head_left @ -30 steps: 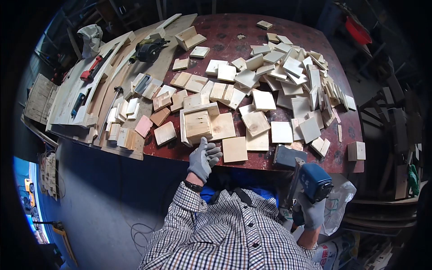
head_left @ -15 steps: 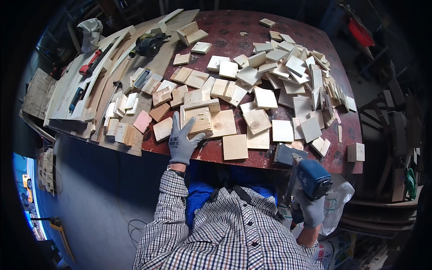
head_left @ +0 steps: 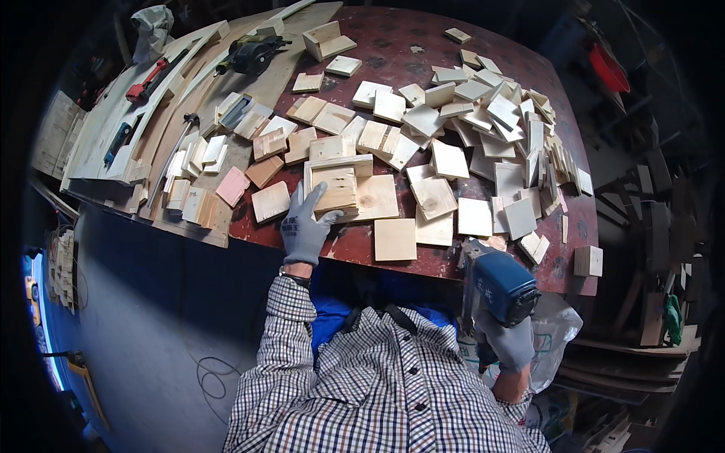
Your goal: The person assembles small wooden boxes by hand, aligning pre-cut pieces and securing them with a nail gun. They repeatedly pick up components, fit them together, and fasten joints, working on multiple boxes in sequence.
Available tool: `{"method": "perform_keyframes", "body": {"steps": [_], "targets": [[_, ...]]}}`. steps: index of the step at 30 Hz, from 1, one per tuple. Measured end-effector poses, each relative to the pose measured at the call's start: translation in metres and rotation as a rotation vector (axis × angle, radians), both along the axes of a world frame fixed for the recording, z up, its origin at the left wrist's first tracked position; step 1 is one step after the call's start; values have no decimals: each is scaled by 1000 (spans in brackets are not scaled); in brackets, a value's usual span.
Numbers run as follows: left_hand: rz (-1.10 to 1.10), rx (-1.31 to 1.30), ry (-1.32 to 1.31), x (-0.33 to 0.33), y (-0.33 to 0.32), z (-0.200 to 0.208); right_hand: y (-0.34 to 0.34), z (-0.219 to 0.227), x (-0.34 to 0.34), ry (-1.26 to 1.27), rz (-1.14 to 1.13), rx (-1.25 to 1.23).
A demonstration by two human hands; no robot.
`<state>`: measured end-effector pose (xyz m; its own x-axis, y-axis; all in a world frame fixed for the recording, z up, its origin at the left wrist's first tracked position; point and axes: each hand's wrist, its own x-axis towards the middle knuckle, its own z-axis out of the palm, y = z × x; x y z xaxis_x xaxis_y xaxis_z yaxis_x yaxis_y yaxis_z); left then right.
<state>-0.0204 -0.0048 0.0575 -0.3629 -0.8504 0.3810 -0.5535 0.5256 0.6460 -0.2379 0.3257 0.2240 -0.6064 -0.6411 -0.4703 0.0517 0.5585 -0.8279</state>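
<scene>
My left hand (head_left: 306,230), in a grey glove, grips a small wooden block assembly (head_left: 336,192) near the table's front edge. The fingers lie along its left side and the thumb against its near side. A thin upright strip runs along the far side of this assembly. In my gloved right hand (head_left: 510,343) is a blue cordless nail gun (head_left: 504,283), held by its handle at the front edge; its nose is hidden. Beside the gripped assembly lie a square wooden board (head_left: 380,198) and another loose square (head_left: 396,240).
Many loose wooden pieces (head_left: 491,113) are heaped over the red table (head_left: 362,38). Left of them, long planks carry a circular saw (head_left: 253,57), a red tool (head_left: 147,81), a blue tool (head_left: 119,141) and a hammer (head_left: 189,121). A clear plastic bag (head_left: 559,336) hangs beside my right hand.
The nail gun has tilted and shifted slightly left, covering its nose and magazine. My left thumb has come closer along the wooden assembly. The whole view has shifted slightly.
</scene>
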Motion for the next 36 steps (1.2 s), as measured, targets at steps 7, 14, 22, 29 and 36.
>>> {"method": "perform_keyframes", "body": {"steps": [7,14,22,29,36], "targets": [[-28,-18,-33,4,-5,2,-29,2,-3,119,203,-95],[-34,-12,5,7,-7,-7,-77,28,-3,34,332,-88],[-69,45,-171,20,-14,2,-94,25,8,77,398,-275],[-143,-384,-289,21,-5,24,-84,14,2,49,353,-220],[-235,-471,-256,4,0,17,-72,18,-2,19,247,-152]]}}
